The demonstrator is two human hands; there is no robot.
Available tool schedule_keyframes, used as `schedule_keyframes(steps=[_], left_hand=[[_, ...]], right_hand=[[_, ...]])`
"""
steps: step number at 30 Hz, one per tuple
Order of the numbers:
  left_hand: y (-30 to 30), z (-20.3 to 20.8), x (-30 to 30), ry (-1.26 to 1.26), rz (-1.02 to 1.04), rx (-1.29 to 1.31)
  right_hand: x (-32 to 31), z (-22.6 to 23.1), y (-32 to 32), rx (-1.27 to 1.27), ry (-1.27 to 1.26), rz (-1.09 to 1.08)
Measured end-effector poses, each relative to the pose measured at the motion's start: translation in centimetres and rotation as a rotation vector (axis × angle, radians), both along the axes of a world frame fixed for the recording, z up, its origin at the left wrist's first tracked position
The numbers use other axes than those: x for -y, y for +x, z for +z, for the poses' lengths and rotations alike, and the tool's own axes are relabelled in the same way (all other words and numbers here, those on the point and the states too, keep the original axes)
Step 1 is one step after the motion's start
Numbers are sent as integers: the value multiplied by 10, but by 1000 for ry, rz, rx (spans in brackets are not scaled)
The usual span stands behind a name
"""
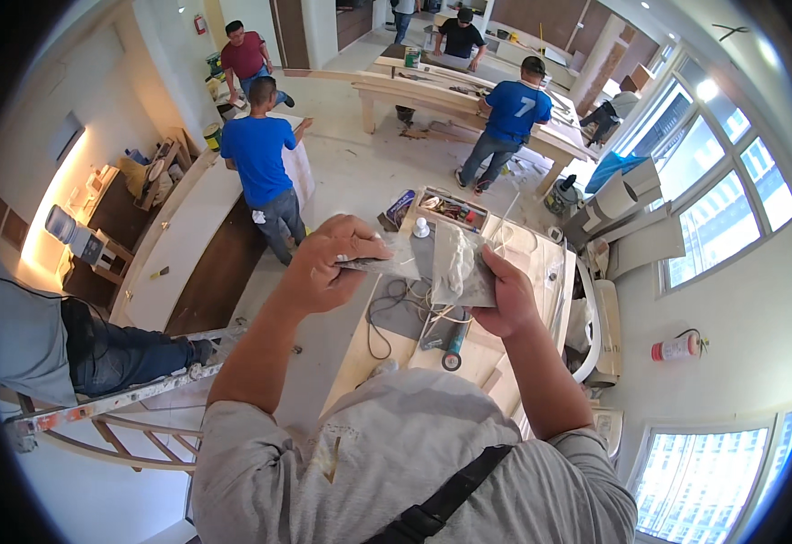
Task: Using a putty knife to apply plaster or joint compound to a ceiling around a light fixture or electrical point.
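My left hand (331,261) is closed around a putty knife, and its flat metal blade (398,257) points right, toward the other hand. In my right hand (510,296) I grip a thin greyish plate (479,288) by its right edge, thumb on top. A thick smear of white putty (457,257) lies on that plate. The blade and the plate are held up at chest height with a small gap between them. The knife's handle is hidden by my fingers.
Below stands a wooden workbench (360,370) bearing a grinder (455,346), a loose cable (380,319), a white bottle (421,228) and a toolbox (450,210). At left, a person on a ladder (133,388) is close by. Several people work around a long table (455,98) farther off.
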State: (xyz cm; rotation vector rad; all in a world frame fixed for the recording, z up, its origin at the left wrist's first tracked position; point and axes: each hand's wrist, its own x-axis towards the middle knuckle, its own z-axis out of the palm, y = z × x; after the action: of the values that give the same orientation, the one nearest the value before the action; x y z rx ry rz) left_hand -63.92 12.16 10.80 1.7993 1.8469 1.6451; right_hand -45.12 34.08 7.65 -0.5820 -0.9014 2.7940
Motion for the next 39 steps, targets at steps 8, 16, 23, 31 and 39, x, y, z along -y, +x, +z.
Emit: schedule_keyframes(steps=[8,16,23,31,39], left_hand=[[16,22,-29,-1,-56,-575],[-12,-1,-50,108,-69,-237],[-18,-1,-84,180,-18,368],[6,-46,-114,156,-124,729],[14,-88,-120,-5,48,766]], right_hand=[[-3,-4,6,-30,13,22],[-36,1,58,10,15,-443],[-71,-41,137,-76,-3,-578],[-75,-77,197,-180,5,-589],[-54,-73,183,-69,-34,-766]])
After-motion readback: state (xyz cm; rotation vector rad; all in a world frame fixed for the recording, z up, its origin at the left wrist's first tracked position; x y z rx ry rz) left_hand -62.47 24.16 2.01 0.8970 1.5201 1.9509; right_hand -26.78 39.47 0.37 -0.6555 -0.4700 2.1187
